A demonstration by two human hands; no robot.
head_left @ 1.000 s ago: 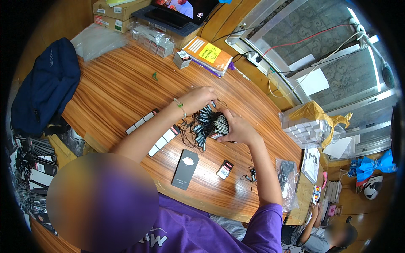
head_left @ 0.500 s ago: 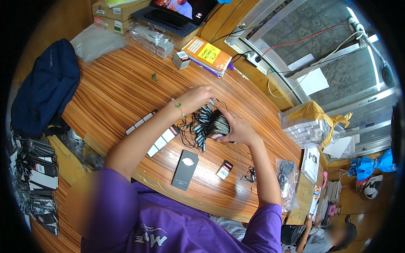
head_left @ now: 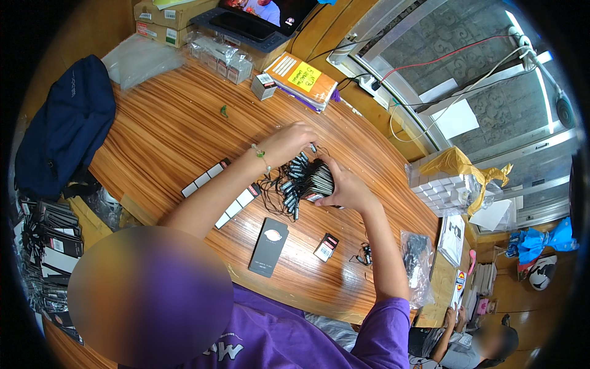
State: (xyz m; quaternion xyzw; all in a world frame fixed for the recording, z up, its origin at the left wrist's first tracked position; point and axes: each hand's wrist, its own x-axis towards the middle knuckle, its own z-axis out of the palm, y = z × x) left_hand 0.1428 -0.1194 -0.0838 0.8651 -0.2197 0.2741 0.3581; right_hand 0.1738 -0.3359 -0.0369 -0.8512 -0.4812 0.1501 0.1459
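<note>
My right hand [head_left: 348,189] is closed round a thick stack of hang tags [head_left: 321,181], thumb on the near side and fingers on the far side. From the stack's left side spills a bunch of black cords with small silver-and-black seals [head_left: 294,184]. Just above the stack, my left hand [head_left: 294,142] pinches one cord with its seal [head_left: 313,148]; its fingertips are partly hidden. Below lie a large dark grey tag [head_left: 268,247] and a small black, red and white tag [head_left: 326,247]. Strips of white-faced tags [head_left: 238,205] rest under and beside my left forearm.
A small box [head_left: 263,87] and an orange notebook [head_left: 304,80] sit at the far side. Bagged white boxes [head_left: 439,187] stand right, near a plastic bag of dark items [head_left: 418,264]. A navy bag [head_left: 67,123] lies left. Another person [head_left: 476,344] sits lower right.
My left hand has shifted slightly to the right with the pinched cord and seal. My right hand keeps its grip on the stack almost unmoved.
</note>
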